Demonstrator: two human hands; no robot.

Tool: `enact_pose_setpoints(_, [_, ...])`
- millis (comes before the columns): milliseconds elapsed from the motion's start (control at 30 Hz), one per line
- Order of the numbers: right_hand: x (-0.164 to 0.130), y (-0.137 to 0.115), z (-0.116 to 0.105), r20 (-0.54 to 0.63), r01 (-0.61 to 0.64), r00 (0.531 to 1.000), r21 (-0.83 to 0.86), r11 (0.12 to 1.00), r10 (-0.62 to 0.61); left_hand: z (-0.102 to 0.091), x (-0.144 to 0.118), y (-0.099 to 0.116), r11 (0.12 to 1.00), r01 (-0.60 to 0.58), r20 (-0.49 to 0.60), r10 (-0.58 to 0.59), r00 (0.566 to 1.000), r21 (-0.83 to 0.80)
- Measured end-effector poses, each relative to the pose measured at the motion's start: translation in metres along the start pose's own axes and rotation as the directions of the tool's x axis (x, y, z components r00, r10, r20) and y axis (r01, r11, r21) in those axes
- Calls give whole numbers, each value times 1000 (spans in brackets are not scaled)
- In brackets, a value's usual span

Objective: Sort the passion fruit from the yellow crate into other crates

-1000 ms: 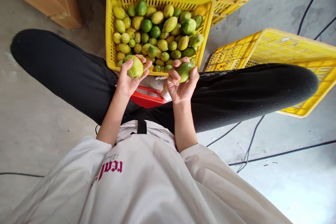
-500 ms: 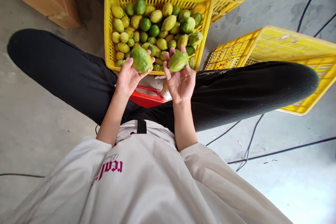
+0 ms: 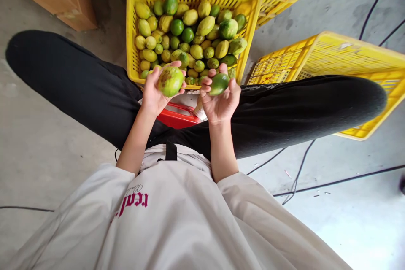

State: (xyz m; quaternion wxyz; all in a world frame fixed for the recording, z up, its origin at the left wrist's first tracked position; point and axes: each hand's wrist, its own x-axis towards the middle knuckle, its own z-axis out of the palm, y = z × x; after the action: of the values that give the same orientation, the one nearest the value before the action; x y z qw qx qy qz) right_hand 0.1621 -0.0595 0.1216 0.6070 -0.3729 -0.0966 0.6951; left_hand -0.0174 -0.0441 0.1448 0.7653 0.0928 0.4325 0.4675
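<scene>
Inspection step: your left hand (image 3: 155,93) cupped a blemished yellow-green fruit (image 3: 170,81), your right hand (image 3: 220,101) a smaller green fruit (image 3: 219,84); next, each needed placing by grade, in the full crate (image 3: 133,50) or elsewhere.

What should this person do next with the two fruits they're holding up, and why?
Probably keep turning the fruit in the left hand for a closer look. That yellow-green fruit shows brownish blotches on its skin, while the smaller fruit in the right hand looks evenly green. Both are held just above the near rim of the full yellow crate.
</scene>
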Motion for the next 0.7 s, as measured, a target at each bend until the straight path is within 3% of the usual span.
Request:
enact_pose_setpoints(133, [1,-2,2,59,-63,997,97,993,57,8,-3,5,996,-30,-32,27,999,-85])
enact_pose_setpoints(300, [1,3,-4,126,-105,986,-6,994,105,3,-1,-1,1000,-1,-62,2,998,7])
enact_pose_setpoints(400, [1,5,-9,155,-98,982,-57,994,105,-3,-1,-5,997,8,-23,-6,1000,77])
enact_pose_setpoints(567, [1,7,-7,154,-63,985,-128,990,83,-8,0,-6,993,-74,92,65,994,96])
enact_pose_setpoints(700, [0,5,0,142,-76,986,-82,994,87,-4,0,-3,999,-17,59,14,998,49])
